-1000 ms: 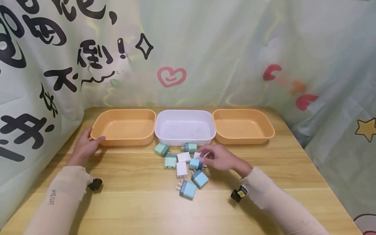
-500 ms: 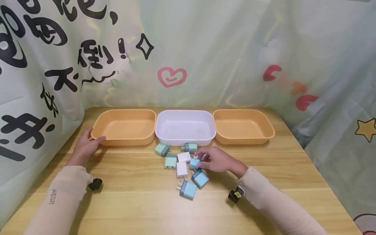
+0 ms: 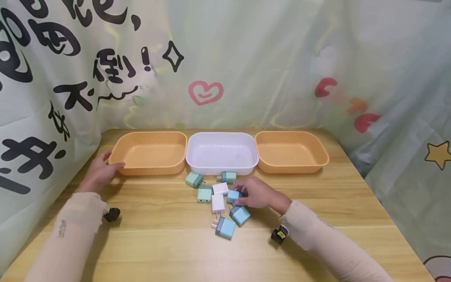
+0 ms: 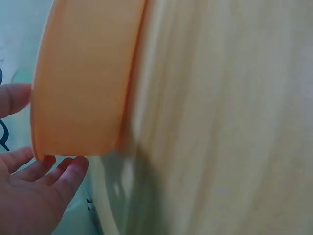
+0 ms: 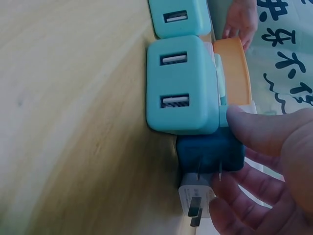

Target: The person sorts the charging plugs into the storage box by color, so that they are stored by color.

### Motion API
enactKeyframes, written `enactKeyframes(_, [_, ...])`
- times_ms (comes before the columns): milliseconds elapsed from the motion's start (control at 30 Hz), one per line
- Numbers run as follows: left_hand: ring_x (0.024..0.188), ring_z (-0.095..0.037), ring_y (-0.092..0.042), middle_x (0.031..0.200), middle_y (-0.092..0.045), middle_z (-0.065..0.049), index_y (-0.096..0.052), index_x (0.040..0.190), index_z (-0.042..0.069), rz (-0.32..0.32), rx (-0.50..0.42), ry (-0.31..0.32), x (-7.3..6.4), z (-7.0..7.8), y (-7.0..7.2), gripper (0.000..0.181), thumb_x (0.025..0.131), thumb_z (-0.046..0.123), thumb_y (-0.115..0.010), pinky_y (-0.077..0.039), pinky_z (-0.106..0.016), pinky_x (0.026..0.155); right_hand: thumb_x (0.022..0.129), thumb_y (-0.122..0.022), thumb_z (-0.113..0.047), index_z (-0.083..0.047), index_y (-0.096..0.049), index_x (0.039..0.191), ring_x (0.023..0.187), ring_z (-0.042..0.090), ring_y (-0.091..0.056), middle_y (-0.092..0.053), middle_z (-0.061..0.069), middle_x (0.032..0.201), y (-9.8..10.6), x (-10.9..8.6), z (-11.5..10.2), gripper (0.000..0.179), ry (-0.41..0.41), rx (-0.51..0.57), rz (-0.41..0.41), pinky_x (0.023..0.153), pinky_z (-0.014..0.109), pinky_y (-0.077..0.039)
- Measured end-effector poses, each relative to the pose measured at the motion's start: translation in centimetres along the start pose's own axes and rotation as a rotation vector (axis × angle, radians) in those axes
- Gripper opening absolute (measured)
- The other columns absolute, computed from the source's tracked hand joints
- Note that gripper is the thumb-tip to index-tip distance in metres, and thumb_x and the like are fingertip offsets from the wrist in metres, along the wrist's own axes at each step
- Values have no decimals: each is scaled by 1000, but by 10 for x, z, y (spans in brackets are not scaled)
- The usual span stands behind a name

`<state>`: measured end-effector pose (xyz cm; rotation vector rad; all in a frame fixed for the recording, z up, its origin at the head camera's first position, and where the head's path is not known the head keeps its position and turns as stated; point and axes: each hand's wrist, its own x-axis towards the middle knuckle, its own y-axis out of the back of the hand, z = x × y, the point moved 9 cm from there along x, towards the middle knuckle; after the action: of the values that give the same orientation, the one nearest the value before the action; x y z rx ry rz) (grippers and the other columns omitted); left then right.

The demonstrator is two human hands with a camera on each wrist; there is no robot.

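Note:
At the left end of the row, my left hand (image 3: 100, 170) holds the corner of an orange tray (image 3: 151, 171), thumb on its front side and fingers along its end. Over the loose chargers, my right hand (image 3: 258, 192) pinches a blue USB charger (image 3: 233, 196) between thumb and fingers; its dark base (image 5: 210, 152) and prongs show in the right wrist view. Two more blue chargers, one close (image 3: 240, 214) and one nearer the viewer (image 3: 225, 228), lie beside it. White chargers (image 3: 218, 203) and green chargers (image 3: 194, 179) surround them. A further white charger (image 5: 188, 198) sits behind the blue one.
A pale lavender tray (image 3: 211, 170) stands between the left orange tray and a second orange tray (image 3: 292, 169). All three line the back of the wooden table (image 3: 158, 243). A printed curtain (image 3: 246, 78) hangs behind and along both sides.
My right hand has moved slightly left and down, its fingers coming together round the blue charger and covering the white one behind. My left hand stays at the orange tray's corner.

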<state>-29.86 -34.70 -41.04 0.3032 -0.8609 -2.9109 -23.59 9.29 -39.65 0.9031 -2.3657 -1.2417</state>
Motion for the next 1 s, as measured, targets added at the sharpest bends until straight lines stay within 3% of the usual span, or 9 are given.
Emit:
enactKeyframes(100, [126,-42,-40,151,-21,-32,-12,151,-8,30,21,15,4,0,8,75,99,28,-53,-44,-48,98,82,-79,-12,-7,-69,109,74,10,-57,-65,-2,92,-2,1,0,29,12,-22,0,67,24,-51])
enactKeyframes(233, [98,-27,-57,136,-39,-32,-25,145,-13,71,-1,59,10,-4,19,59,101,21,-43,-56,-34,82,83,-77,-12,-6,-69,110,73,10,-57,-65,-2,91,-2,1,-3,29,18,-38,1,66,24,-51])
enactKeyframes(400, [74,-10,-60,126,-45,-29,-28,143,-16,47,-30,98,15,-5,23,54,99,12,-43,-58,-31,75,83,-77,-12,-7,-70,108,74,10,-56,-64,-4,88,-1,1,-4,26,21,-40,13,66,24,-50])
enactKeyframes(600, [73,-11,-61,131,-43,-31,-32,142,-15,40,-34,133,15,-4,22,54,92,4,-45,-58,-35,78,83,-76,-11,-5,-69,105,75,11,-56,-62,-4,86,1,3,-3,24,15,-33,17,67,25,-50])
enactKeyframes(800, [73,-16,-62,131,-43,-32,-31,143,-14,55,-44,168,14,-4,20,54,93,2,-44,-58,-37,79,83,-75,-12,-4,-68,107,77,10,-58,-63,-2,87,4,6,-3,26,-21,-17,-3,70,26,-52])
enactKeyframes(1000, [72,-18,-63,134,-41,-31,-32,144,-11,78,-95,206,13,-6,20,54,93,1,-44,-58,-36,77,83,-74,-10,-2,-68,107,79,10,-60,-64,-2,87,11,11,-9,26,27,35,-6,72,25,-54])
